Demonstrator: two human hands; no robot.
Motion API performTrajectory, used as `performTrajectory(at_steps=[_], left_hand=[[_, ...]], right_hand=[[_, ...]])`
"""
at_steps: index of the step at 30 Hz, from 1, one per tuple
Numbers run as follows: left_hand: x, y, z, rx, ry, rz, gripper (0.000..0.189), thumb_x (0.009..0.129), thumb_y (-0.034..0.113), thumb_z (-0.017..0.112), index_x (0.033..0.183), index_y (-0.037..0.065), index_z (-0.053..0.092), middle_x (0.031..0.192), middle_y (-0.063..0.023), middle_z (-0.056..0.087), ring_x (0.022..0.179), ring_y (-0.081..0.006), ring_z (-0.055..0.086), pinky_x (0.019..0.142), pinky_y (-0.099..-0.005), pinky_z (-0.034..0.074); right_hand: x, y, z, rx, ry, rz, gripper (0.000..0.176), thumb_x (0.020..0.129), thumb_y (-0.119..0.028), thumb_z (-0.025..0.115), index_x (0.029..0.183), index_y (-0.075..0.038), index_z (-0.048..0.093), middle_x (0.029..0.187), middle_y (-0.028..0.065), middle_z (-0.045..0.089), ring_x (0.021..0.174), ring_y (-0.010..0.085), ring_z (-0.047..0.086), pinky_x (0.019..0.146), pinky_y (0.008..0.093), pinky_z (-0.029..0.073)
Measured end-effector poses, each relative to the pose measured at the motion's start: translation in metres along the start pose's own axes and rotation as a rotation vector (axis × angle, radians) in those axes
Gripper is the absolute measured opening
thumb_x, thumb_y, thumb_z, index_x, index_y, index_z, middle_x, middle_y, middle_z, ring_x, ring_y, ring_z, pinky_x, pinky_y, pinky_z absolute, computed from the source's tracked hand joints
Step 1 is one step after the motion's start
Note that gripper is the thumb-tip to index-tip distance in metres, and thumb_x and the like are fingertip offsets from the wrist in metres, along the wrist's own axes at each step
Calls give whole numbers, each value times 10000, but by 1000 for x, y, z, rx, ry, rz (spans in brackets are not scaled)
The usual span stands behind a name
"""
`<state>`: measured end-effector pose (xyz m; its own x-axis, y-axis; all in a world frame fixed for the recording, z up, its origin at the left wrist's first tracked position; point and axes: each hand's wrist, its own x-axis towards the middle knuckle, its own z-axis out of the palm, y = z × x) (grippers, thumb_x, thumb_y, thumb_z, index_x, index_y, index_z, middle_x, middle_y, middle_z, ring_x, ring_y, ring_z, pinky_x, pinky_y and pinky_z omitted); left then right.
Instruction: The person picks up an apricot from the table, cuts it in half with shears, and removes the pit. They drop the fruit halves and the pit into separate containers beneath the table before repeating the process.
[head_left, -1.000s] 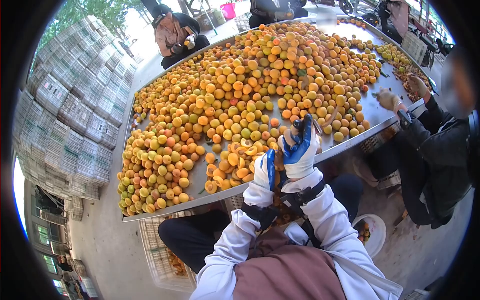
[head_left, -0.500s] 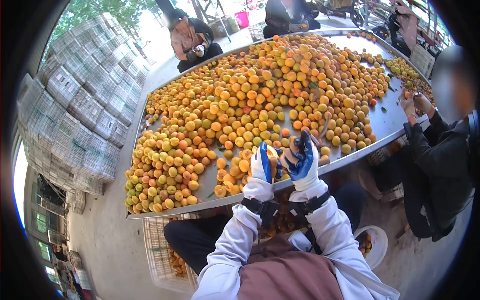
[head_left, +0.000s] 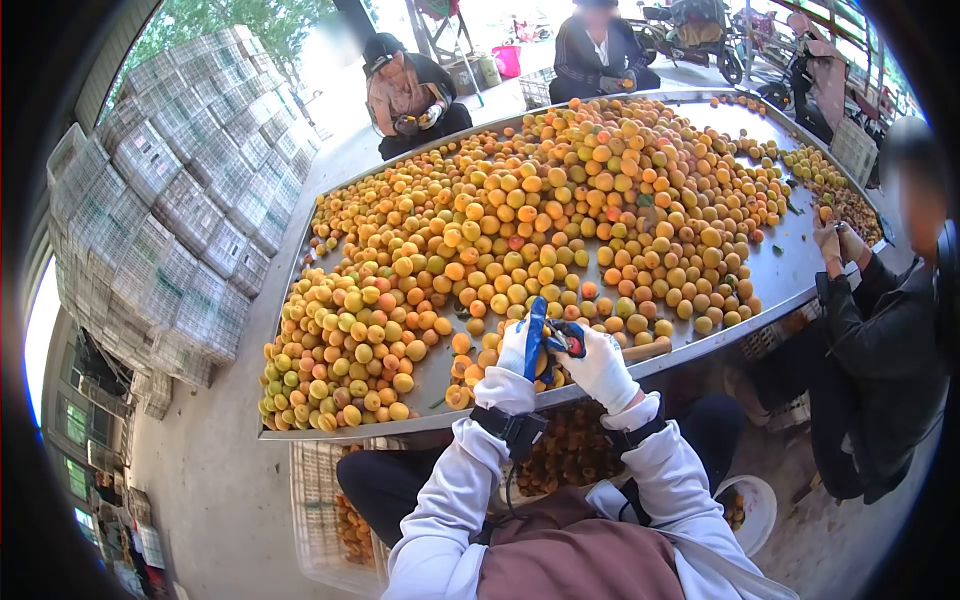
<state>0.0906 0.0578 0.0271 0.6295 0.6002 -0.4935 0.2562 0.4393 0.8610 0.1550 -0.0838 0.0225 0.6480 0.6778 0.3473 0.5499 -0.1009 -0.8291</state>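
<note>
Both my hands wear white gloves with blue-coated palms and are together just above the near edge of a metal table (head_left: 425,378). Fingers of my left hand (head_left: 520,345) are curled inward; what lies inside them is hidden. My right hand (head_left: 598,368) is closed around a small dark piece with a bit of red (head_left: 571,338), too small to name, close against the left fingers. Around them lie heaped apricots (head_left: 500,245), whole ones mostly, with some split apricots (head_left: 462,372) left of my hands. A brown stick-like piece (head_left: 647,350) lies right of my right hand.
Below the table edge stand a plastic crate (head_left: 320,500) and a white bucket (head_left: 757,515), both holding orange pieces. Co-workers sit at the right (head_left: 880,330) and far side (head_left: 600,55). Stacked crates (head_left: 190,190) rise at left.
My right hand has turned from a palm-up, spread pose to a closed grip near my left hand. Both hands sit slightly lower in view, and the camera has tilted up a little.
</note>
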Motion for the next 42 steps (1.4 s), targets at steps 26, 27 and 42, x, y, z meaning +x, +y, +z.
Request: performTrajectory(at_steps=[26,27,42], left_hand=[[-87,24,-145,439,-78,540,263,1004,190,589,1137,-24,665,945,-60,701,769,-128,625,668,-271,503],[-102,31,-175,492,12,624,269,1000,179,607,1192,-2,659,948,-33,703,732,-95,615,592,-253,493],[-85,81,-223,1704,461,820,560,823,414,746,1244,61,637,1172,-149,635,1099,-363,570,984,-476,420]], right_hand=[[-5,22,25,-14,112,198,280,882,-257,732,1071,-53,695,882,173,712,805,354,685,716,416,529],[-6,19,22,-61,108,212,320,890,-286,726,1121,-69,684,922,187,717,860,392,690,745,440,537],[-13,-7,-11,-4,83,191,180,952,-161,672,1037,-8,627,883,213,686,845,423,669,714,440,519]])
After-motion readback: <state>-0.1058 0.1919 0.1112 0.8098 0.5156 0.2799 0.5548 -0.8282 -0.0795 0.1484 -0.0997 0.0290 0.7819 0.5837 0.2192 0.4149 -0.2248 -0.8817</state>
